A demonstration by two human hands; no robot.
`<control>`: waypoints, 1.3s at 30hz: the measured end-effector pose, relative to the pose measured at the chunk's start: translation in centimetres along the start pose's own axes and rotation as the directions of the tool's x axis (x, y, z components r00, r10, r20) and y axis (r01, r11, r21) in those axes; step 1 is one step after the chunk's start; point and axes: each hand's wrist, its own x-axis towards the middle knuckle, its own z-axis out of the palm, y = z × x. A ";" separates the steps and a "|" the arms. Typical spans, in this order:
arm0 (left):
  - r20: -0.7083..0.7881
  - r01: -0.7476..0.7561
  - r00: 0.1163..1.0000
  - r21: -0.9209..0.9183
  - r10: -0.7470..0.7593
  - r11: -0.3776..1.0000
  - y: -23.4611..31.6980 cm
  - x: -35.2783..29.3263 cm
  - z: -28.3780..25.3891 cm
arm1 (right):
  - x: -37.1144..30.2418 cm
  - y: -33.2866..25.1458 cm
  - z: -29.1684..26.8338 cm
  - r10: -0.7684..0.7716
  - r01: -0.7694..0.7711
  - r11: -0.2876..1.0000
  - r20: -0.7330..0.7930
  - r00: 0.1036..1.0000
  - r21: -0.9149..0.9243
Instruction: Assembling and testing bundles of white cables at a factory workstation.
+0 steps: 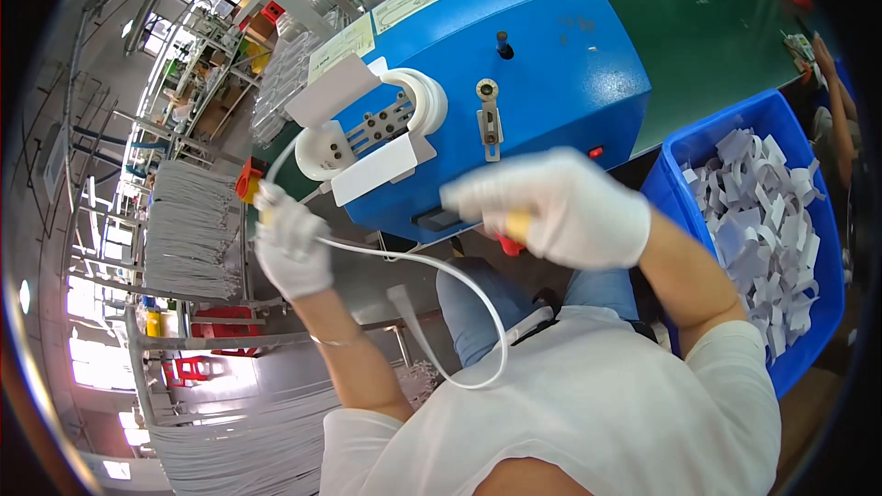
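Note:
My left hand, in a white glove, is closed around a white cable left of a blue winding machine. From that hand one stretch runs up to the white curved winding form on the machine's front. The other stretch loops over my lap and ends in a flat white connector. My right hand, gloved with a yellow covering on a finger, is in front of the machine's lower edge. Motion blurs its fingers, so whether it holds anything cannot be made out. White flat flaps stand beside the form.
At my right stands a blue bin with many curled white strips. The machine rests on a green tabletop. Bundles of pale cables hang on racks at left. Another person's arm shows at far right.

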 end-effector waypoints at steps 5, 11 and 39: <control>-0.081 0.092 0.993 0.067 -0.087 0.994 6.1 9.2 3.9 | 12.6 -0.2 -4.4 -0.264 0.143 0.855 -0.180 0.948 -0.499; -0.202 0.227 0.960 0.166 -0.192 0.960 6.2 15.9 6.2 | 16.9 0.0 -2.6 0.117 -0.064 0.840 0.064 0.991 -0.539; -0.156 0.019 0.987 -0.095 -0.034 0.995 -4.1 -4.9 0.7 | 0.0 -1.1 2.7 0.386 -0.388 0.922 -0.077 0.919 -0.016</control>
